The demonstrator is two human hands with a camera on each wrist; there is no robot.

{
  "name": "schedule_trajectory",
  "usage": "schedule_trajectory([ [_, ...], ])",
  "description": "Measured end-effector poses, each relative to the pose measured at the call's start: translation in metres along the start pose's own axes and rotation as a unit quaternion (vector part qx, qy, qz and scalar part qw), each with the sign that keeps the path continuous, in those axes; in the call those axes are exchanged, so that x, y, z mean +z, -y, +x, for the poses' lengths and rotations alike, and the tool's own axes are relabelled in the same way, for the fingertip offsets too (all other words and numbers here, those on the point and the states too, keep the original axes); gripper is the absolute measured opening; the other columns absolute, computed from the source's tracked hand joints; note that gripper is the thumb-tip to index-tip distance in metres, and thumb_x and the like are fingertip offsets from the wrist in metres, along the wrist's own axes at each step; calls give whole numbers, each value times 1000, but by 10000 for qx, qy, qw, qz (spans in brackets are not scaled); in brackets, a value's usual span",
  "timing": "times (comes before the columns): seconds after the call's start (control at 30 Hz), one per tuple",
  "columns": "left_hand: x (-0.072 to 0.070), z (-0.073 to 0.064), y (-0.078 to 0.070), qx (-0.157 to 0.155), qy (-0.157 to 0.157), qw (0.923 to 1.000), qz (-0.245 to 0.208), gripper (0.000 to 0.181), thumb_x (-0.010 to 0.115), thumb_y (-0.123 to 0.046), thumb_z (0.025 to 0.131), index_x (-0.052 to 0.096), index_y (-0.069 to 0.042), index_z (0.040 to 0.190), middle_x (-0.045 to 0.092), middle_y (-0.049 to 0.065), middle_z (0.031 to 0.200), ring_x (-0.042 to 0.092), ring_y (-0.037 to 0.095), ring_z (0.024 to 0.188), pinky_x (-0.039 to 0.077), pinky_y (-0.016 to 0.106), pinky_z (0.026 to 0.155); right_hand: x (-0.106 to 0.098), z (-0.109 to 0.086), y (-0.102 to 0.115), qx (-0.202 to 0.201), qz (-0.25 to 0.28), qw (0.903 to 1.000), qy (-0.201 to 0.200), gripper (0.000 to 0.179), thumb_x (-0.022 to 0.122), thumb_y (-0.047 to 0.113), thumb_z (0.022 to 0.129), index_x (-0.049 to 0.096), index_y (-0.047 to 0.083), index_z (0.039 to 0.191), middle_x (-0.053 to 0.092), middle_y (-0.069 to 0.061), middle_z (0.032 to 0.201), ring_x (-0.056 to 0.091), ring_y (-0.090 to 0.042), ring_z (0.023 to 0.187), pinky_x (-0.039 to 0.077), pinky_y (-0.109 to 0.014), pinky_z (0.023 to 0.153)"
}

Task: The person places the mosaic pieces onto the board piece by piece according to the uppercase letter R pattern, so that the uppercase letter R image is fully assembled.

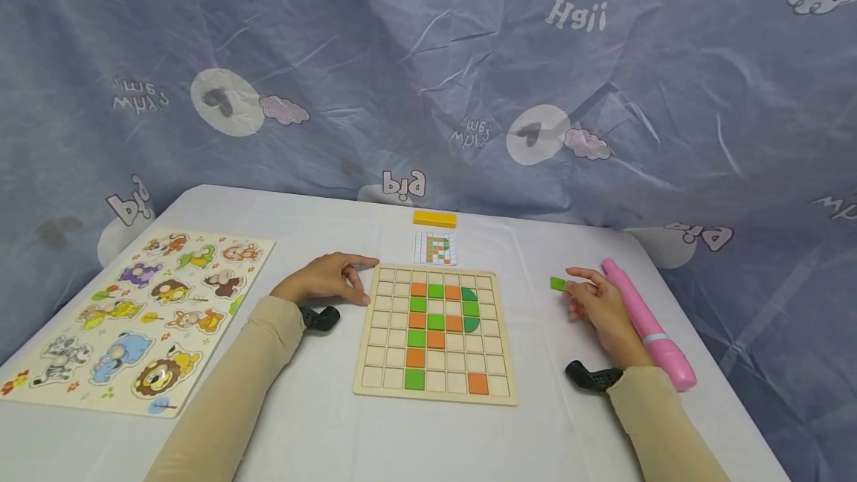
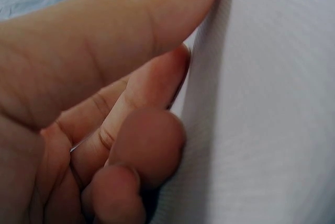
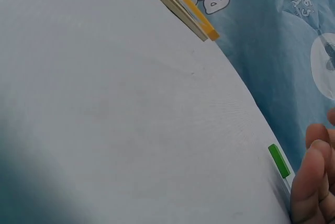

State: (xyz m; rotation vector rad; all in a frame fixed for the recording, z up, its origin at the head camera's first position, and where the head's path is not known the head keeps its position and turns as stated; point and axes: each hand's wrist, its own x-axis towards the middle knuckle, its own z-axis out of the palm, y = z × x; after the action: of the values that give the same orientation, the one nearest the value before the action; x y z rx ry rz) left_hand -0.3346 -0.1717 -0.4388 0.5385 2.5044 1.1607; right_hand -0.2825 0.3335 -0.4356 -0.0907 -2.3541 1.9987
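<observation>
A square wooden grid board lies flat on the table with orange, bright green and dark green tiles in some cells, forming a P-like shape. At its upper left edge is my left hand, with index finger and thumb outstretched touching the frame and the other fingers bent. To the board's right, my right hand pinches a small green square tile by one side. In the right wrist view the green tile is by the fingertips. The left wrist view shows only left-hand fingers against white cloth.
Behind the board lies a small pattern card showing an R in coloured squares, with a yellow block beyond it. An animal puzzle board lies at left. A pink cylindrical object lies beside the right hand. A printed curtain hangs behind.
</observation>
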Motion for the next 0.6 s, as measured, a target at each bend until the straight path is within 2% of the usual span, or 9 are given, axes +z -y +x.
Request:
schedule_trajectory([
  [0.1,0,0,0,-14,-4,10000,-18,89,95,-20,81,55,-6,159,74,1,86,60,19,93,38,45,103,3,3,0,155,-291,9994,-86,40,59,6,108,51,-8,145,69,6,80,59,-5,61,56,-22,59],
  [0.2,0,0,1,-27,2,10000,-41,89,96,-20,81,55,-6,159,74,1,86,60,19,92,38,44,102,6,8,-1,336,-729,9966,-161,49,58,5,106,46,-12,151,67,6,82,59,-4,62,56,-21,59],
  [0.47,0,0,1,-50,-4,10000,-72,90,96,-20,80,55,-8,159,74,1,86,59,19,92,38,42,99,11,15,-2,757,-1441,9856,-457,52,62,7,102,52,-8,151,59,0,83,57,-5,54,55,-22,55],
  [0.6,0,0,0,-58,7,9999,-95,90,96,-20,80,55,-8,159,74,1,86,59,19,91,38,42,99,12,16,-1,801,-1725,9805,-491,52,62,5,100,54,-7,151,52,-3,82,57,-6,53,53,-21,54],
])
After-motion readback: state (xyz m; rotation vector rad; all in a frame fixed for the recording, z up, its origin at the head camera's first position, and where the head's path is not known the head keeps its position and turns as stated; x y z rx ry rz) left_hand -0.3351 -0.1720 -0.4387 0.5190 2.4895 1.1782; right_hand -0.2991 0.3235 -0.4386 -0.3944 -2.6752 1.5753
